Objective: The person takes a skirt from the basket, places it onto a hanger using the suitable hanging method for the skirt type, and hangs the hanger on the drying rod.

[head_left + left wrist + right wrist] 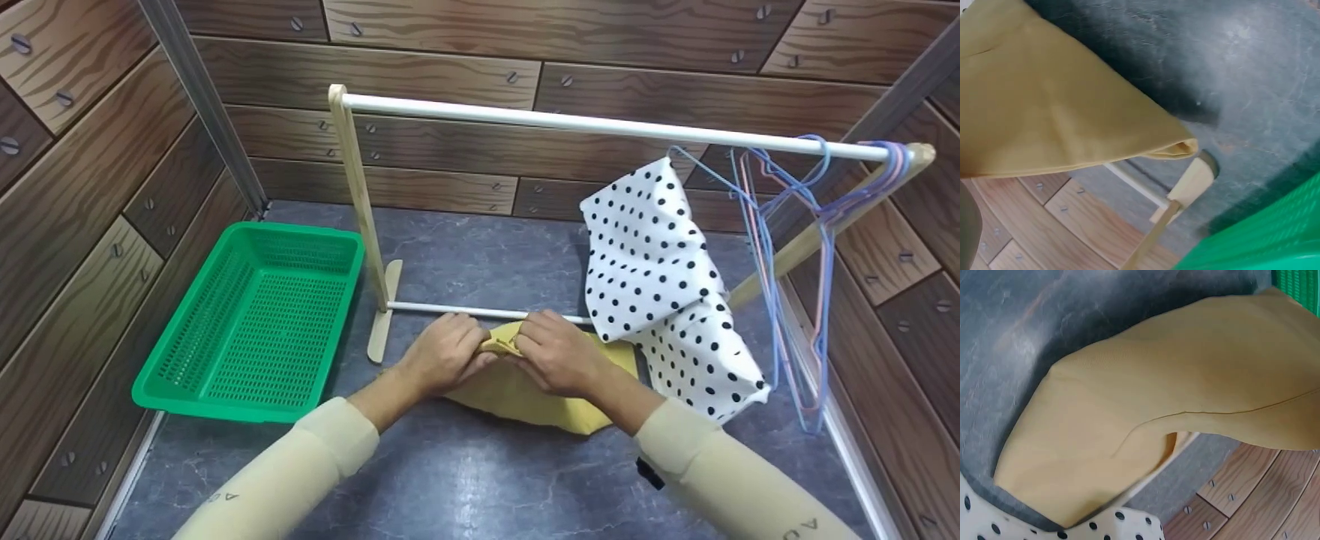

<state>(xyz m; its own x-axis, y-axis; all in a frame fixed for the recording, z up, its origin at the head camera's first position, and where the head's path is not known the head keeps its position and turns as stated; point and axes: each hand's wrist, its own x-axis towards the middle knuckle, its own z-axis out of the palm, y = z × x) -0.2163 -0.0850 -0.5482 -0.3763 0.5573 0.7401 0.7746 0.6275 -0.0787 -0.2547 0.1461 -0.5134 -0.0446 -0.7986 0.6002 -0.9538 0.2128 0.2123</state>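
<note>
Both hands hold a yellow cloth point(525, 397) by its upper edge, low in front of the rack. My left hand point(448, 351) grips it on one side and my right hand point(559, 354) on the other, a short gap of bunched edge between them. In the left wrist view the yellow cloth point(1067, 101) narrows to a folded corner. A seam line runs across the cloth point(1157, 382) in the right wrist view; neither wrist view shows the fingers. Just right of it, a white cloth with black dots point(649, 255) hangs from a hanger.
A rack with wooden ends and a white rail point(525, 116) stands behind the hands. Several blue and pink hangers point(825, 300) hang at its right end. On the left a green plastic basket point(274, 337) rests on the grey marbled surface point(465, 480). Wood-patterned walls point(435, 82) surround it.
</note>
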